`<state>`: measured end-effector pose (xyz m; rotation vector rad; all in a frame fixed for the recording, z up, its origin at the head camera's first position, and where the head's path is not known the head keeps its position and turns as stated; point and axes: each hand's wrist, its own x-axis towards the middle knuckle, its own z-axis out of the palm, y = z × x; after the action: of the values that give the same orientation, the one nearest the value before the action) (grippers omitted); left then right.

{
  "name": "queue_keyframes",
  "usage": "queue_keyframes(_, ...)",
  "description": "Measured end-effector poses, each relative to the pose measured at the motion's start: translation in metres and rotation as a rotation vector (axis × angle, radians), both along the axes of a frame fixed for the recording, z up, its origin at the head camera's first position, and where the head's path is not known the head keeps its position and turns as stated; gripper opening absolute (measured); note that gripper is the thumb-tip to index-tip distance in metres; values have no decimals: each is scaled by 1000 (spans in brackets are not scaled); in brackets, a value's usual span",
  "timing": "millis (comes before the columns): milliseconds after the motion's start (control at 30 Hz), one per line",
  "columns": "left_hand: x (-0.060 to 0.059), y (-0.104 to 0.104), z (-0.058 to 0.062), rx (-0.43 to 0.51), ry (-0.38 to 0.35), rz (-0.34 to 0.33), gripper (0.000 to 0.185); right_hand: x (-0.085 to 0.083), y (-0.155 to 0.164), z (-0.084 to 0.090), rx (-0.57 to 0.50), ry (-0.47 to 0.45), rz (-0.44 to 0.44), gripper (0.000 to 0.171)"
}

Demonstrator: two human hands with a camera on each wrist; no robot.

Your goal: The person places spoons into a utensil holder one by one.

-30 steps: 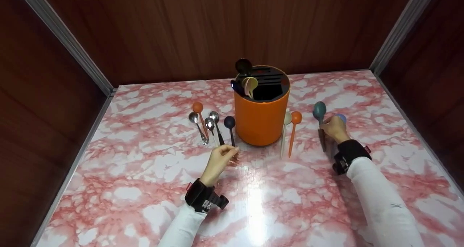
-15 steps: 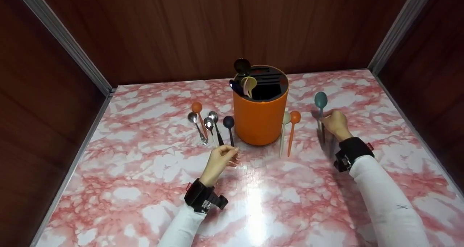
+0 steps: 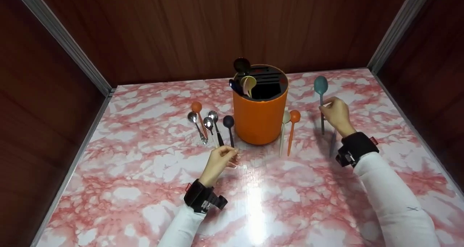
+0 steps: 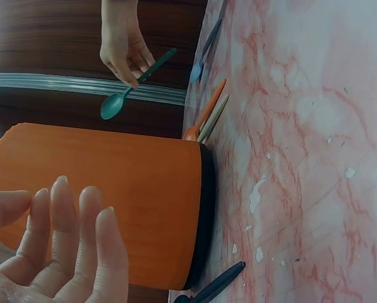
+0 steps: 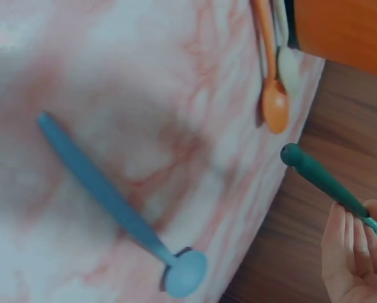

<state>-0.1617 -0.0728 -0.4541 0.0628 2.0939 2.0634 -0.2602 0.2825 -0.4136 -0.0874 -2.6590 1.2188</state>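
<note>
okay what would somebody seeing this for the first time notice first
Likely the orange utensil holder standing mid-table on the pink marbled tabletop, with spoons fanned flat on either side. Next, the teal spoon raised off the table, pinched by the right hand. The left hand hovers near the dark blue spoon.

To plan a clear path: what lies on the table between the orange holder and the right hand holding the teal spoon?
In the head view, a cream spoon and an orange spoon lie beside the orange holder, toward the right hand.
</note>
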Motion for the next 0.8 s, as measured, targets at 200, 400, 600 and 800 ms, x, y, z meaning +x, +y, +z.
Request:
queue_keyframes(200,1,-2,-1,-11,0,-18,26,0,-8,16,34,64,-13,25)
queue_keyframes(400,2,-3,-1,-13,14,-38,27,1,-14,31,40,79,-15,27)
queue_keyframes(600,2,-4,-3,1,6,-50,25,1,-20,45,23,121,2,26)
queue_keyframes(800,3,-4,-4,-1,-6,-51,24,3,-26,60,27,148,13,29)
